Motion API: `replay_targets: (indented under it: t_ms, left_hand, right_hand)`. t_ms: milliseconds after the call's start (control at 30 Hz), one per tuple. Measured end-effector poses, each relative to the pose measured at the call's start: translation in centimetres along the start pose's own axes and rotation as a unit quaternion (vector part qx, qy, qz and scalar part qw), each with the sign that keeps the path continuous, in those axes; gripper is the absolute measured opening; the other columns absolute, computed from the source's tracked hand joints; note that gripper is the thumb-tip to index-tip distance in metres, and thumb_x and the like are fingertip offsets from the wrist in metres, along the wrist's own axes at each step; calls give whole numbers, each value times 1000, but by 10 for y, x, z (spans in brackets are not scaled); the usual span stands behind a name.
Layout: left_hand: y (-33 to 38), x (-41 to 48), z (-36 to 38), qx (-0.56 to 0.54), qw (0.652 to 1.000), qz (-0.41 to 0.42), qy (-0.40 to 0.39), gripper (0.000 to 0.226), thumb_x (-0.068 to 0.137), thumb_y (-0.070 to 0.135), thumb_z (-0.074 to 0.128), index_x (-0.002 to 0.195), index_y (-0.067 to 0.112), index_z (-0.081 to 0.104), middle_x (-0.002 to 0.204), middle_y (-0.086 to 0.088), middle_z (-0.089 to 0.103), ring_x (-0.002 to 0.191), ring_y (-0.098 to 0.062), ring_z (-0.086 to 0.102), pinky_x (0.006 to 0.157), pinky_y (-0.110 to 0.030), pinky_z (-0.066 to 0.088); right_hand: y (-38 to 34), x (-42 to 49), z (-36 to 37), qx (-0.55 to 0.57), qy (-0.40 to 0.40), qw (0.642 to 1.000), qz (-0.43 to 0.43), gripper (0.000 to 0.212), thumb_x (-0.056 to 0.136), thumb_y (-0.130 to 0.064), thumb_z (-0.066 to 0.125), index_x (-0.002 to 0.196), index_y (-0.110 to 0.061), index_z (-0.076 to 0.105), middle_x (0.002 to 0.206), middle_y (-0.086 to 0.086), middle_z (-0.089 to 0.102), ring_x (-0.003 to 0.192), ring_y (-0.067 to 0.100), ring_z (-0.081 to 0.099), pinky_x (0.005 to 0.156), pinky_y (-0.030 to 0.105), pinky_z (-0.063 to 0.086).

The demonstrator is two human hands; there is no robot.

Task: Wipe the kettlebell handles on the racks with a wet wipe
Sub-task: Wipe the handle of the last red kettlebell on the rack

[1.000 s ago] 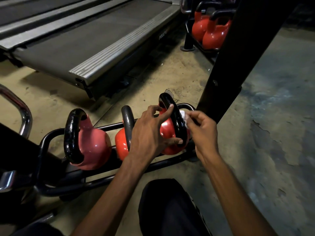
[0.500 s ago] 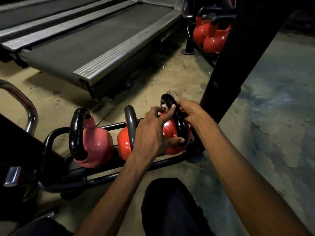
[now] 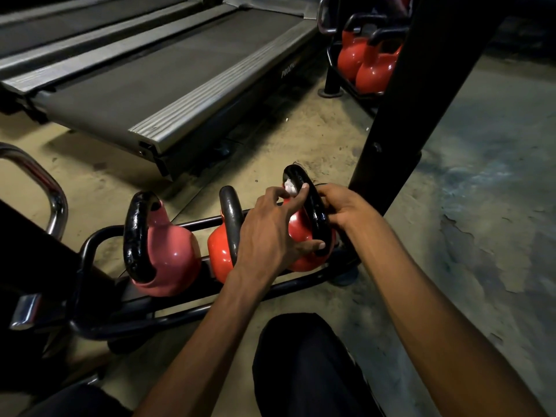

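**Wipe at the crown of the end bell**

Widest first: the long grey treadmill deck [image 3: 150, 70] fills the top of the view, and a black upright post [image 3: 406, 100] cuts down the right. Behind the post stands a far black rack [image 3: 331, 76] showing at least two red kettlebells [image 3: 373, 67]. Down front, the low black tubular rack [image 3: 186, 319] on the floor carries three: one pink kettlebell [image 3: 174, 257], one middle red kettlebell [image 3: 218, 251] and the end red kettlebell [image 3: 301, 236]. That makes five bells counted, on two racks.

The action is on that end bell. The left hand [image 3: 270, 233] is spread wide across it, thumb at the foot of its glossy black loop handle [image 3: 316, 212], forefinger on the crown. The right hand [image 3: 343, 209] curls round the handle from the far side. One small white wet wipe [image 3: 289, 185], wadded, sits inside the crown, touching the left fingertips. Which hand presses it, I can't tell.

That iron looks heavy and rigid, so leave it seated and brace it. The handle looks slick, likely more so once damp. The wipe is soft and limp: wrap it round the bar and pinch through it.
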State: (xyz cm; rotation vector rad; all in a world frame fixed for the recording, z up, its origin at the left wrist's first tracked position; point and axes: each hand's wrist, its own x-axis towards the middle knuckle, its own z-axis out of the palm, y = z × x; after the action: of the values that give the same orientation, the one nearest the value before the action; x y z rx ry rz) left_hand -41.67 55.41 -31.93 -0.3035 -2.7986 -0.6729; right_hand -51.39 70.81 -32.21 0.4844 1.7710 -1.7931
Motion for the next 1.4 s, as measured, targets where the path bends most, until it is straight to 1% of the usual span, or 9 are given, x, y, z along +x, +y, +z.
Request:
replay_targets:
  t_ms: [333,433,567,667,733,833,967,1200,1400]
  left_hand:
    - [1,0,0,-8,1000,-6,2,105,65,64,83,154,41,34,143,-2,45,122,-23,53,94,-38,51]
    - [2,-1,-2,-5,1000,-5,-1,104,66,64,83,155,40,33,144,-2,44,124,-22,51,94,-37,51]
    - [1,-1,-2,-1,1000,-9,-9,103,68,65,81,155,42,30,146,-1,42,126,-22,49,94,-33,46]
    - [1,-1,-1,0,1000,-6,-9,104,69,66,80,156,41,29,146,-2,42,126,-22,49,95,-33,46]
    - [1,-2,0,-2,1000,-5,-8,104,69,66,80,156,41,29,145,-2,42,126,-21,48,95,-33,46]
    - [0,-2,-1,-3,1000,-8,-8,104,69,67,79,156,41,29,145,-2,43,126,-22,48,96,-35,45]
    - [-1,-1,1,-3,1000,-11,-7,106,67,68,79,156,42,27,145,-2,42,126,-22,48,98,-34,44]
    - [-3,-2,5,-27,1000,-2,-10,107,67,65,82,156,38,30,143,-3,45,122,-21,51,93,-26,37]
    - [-10,5,-9,-55,998,10,-39,106,64,49,91,154,38,36,147,-4,40,128,-21,48,102,-36,45]
  right_hand:
    - [-26,-9,14,-45,18,999,-25,34,98,-3,45,66,-2,56,40,4,59,32,12,58,32,16,43]
    - [-14,-9,7,-15,-39,998,-47,36,101,-6,43,70,-6,59,48,1,61,39,9,58,46,20,50]
    - [9,-3,-20,-30,-125,986,-109,36,105,-2,38,98,-15,70,69,-2,72,39,0,47,46,12,33]
    - [27,-6,-37,-36,-191,973,-126,41,100,11,40,127,-14,58,95,7,76,82,13,74,70,20,59]
    - [31,-12,-42,-67,-202,965,-152,45,97,10,49,135,-13,55,107,13,73,105,24,71,92,34,59]
    - [32,-21,-42,-123,-154,957,-213,39,97,8,54,133,-6,55,121,19,69,114,28,68,98,40,57]
    - [57,-42,-45,-199,3,925,-324,30,95,5,61,108,-22,66,108,1,74,107,17,70,95,38,57]
    - [106,-78,-20,-89,177,889,-413,20,87,-1,74,104,-11,72,102,-2,77,97,13,74,84,28,60]
    - [117,-84,3,-160,259,803,-513,17,80,-5,84,95,-11,78,99,-2,67,88,16,70,74,26,59]
